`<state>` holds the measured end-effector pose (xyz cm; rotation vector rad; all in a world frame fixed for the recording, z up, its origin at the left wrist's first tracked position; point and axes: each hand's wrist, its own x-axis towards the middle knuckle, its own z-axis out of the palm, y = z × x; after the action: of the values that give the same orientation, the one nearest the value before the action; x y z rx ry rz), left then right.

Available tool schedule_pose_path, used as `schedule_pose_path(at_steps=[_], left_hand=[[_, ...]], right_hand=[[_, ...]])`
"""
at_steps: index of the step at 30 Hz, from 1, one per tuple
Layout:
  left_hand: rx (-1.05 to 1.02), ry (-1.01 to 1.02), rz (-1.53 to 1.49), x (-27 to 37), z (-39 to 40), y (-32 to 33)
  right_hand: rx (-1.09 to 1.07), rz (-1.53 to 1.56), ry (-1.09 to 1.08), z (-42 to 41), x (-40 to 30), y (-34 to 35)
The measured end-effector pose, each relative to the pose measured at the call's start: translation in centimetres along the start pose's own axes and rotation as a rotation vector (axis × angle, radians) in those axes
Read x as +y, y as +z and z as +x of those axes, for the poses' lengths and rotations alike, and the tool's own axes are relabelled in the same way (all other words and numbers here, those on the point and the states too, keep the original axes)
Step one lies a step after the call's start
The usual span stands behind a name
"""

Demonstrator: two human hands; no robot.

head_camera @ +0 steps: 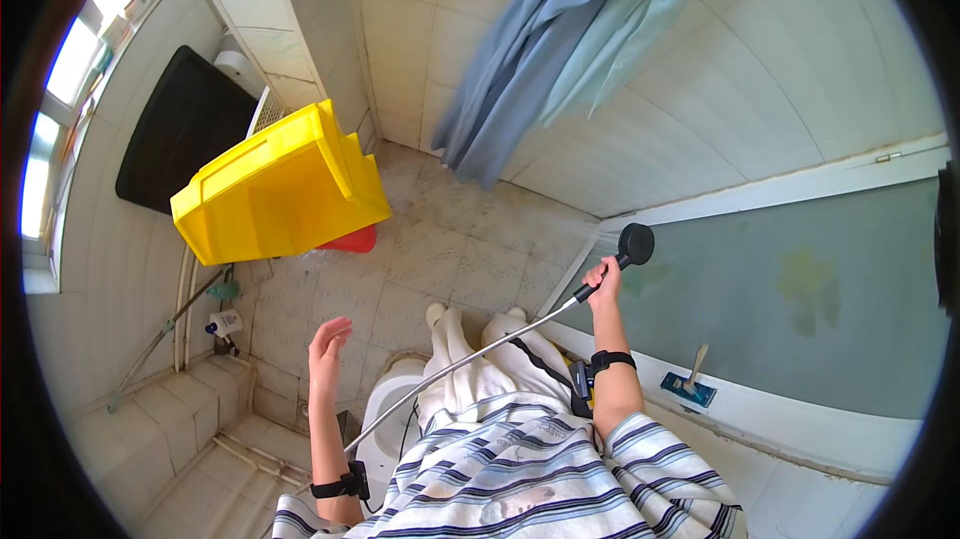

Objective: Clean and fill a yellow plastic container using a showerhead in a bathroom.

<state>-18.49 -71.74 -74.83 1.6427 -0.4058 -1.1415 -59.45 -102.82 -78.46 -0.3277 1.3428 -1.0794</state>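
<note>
My right hand (606,280) grips the black handle of a hand-held shower head (636,243), raised beside the frosted door panel. From the handle a metal shower hose (480,355) runs down across my legs to the lower left. My left hand (330,336) hangs above the tiled floor with nothing in it, its fingers loosely extended. Beyond that hand, a yellow plastic bin (281,186) stands tilted on its side, partly over a red plastic item (352,240). Whether water leaves the shower head is hard to tell.
A white toilet (375,408) is close by my left side. Blue clothes (517,81) hang by the far wall. A black board-like panel (187,133) leans at the left, near a pole (161,332) and a white bottle (226,323). A brush (697,370) lies on the ledge.
</note>
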Motion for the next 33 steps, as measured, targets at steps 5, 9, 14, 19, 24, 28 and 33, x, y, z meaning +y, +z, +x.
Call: schedule_pose_path(at_steps=[5,9,14,19,24,28,33], left_hand=[[0.023,0.015,-0.024,-0.5,-0.8,-0.4],[0.056,0.010,-0.022,-1.1,-2.0,-0.5],[0.120,0.010,-0.023,-1.6,-3.6,0.2],[0.215,-0.013,-0.029,-2.0,-6.9,2.1],[0.365,-0.026,-0.052,-2.4,-11.4,4.1],[0.496,-0.057,-0.081,-2.4,-14.7,6.3],[0.582,-0.051,-0.088,-2.4,-17.8,8.5]], right_hand=[[-0.059,0.081,0.073,0.2,0.2,0.4],[-0.024,0.154,0.030,0.7,0.1,-0.4],[0.035,0.262,0.025,2.2,0.3,-1.5],[0.023,0.241,0.086,3.8,1.0,-0.5],[-0.050,0.223,0.121,7.8,1.7,-0.6],[-0.062,0.202,0.149,10.5,1.5,-1.0],[-0.070,0.201,0.197,12.8,1.9,-1.4]])
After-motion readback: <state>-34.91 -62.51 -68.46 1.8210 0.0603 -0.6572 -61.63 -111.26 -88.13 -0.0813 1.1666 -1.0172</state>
